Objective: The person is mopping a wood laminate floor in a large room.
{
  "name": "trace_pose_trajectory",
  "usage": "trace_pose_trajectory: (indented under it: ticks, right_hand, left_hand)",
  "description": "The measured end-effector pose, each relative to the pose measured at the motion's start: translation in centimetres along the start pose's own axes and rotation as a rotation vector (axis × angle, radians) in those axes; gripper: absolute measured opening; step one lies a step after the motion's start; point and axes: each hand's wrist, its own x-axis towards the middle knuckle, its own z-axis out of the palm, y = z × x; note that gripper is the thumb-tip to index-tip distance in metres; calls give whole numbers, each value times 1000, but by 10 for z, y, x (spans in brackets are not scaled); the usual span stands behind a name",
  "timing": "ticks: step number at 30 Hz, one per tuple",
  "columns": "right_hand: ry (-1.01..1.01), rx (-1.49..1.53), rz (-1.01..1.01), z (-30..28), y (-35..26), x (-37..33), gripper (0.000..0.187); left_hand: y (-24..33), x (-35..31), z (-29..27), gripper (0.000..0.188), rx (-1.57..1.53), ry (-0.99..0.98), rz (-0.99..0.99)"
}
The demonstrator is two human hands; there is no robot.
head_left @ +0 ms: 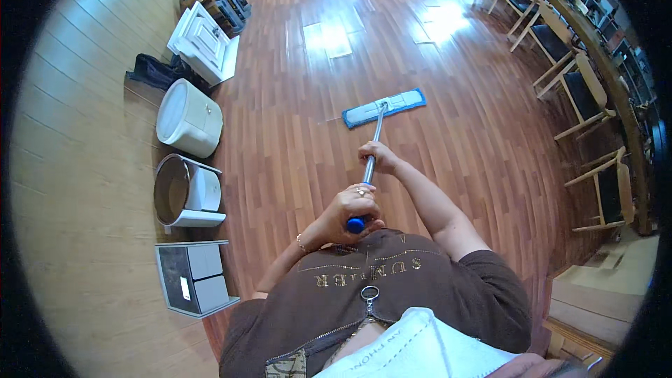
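A flat mop [384,106] with a pale blue head edged in darker blue rests on the wooden floor ahead of me. Its silver pole slopes back toward my chest and ends in a blue knob. My left hand [355,208], with a ring and a bracelet at the wrist, is closed round the top of the pole close to my body. Farther down the pole, my right hand [378,157] grips the silver shaft. Both fists are wrapped round the same mop pole.
Along the left wall stand a grey box cabinet [198,278], a round open-topped stand [210,219], a white round cabinet [203,117] and a white cabinet [218,49]. Several wooden chairs [588,91] line a long, cluttered desk [595,31] on the right. Glossy wood floor [294,126] lies between.
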Motion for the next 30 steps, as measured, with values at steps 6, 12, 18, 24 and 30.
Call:
trace_pose_trajectory:
  ticks: [6,12,18,24,30]
  right_hand:
    - [159,391,160,-7,-37,14,15]
    - [286,-199,-56,-24,-50,44,14]
    - [176,-186,-34,-64,8,97,14]
    - [70,-149,-172,-127,84,182,15]
    - [148,-126,-188,-165,112,248,13]
  left_hand:
    - [4,39,-40,19,23,-182,179]
    - [-4,74,-73,21,-47,-267,226]
    - [-50,114,-101,22,-14,-259,132]
    - [-129,177,-126,16,6,-88,86]
    - [-163,236,-166,14,36,-44,3]
